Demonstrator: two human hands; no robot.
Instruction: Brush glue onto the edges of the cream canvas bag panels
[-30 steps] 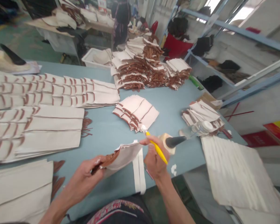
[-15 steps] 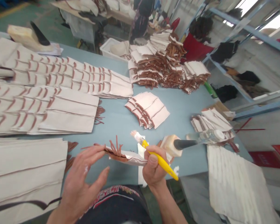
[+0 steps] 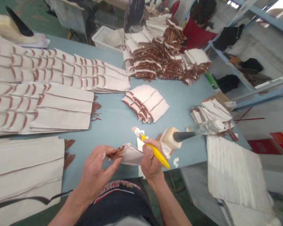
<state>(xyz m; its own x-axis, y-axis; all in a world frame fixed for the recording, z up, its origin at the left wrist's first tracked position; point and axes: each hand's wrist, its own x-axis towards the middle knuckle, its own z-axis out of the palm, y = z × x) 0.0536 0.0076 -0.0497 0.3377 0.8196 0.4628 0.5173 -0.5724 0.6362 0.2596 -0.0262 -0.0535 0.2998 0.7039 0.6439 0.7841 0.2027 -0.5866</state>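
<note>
My left hand (image 3: 97,169) pinches the brown-fringed end of a cream fabric piece (image 3: 130,154) held just above the near edge of the blue table (image 3: 113,122). My right hand (image 3: 151,160) grips the other end of the same piece together with a yellow-handled glue brush (image 3: 153,149), whose white bristles point up and to the left. A glue pot with a black-handled brush (image 3: 173,138) stands just right of my right hand. White strips of paper lie on the table under the piece.
Long rows of overlapped cream pieces (image 3: 44,91) cover the left of the table. A small fanned stack (image 3: 146,102) lies in the middle, and tall piles (image 3: 160,53) stand at the back. Another stack with a clear bottle (image 3: 209,117) lies at right, beside white sheets (image 3: 233,172).
My left hand, open half a second ago, has closed on the fringed end of the piece. The piece has been turned over, and the brush has stayed in my right hand.
</note>
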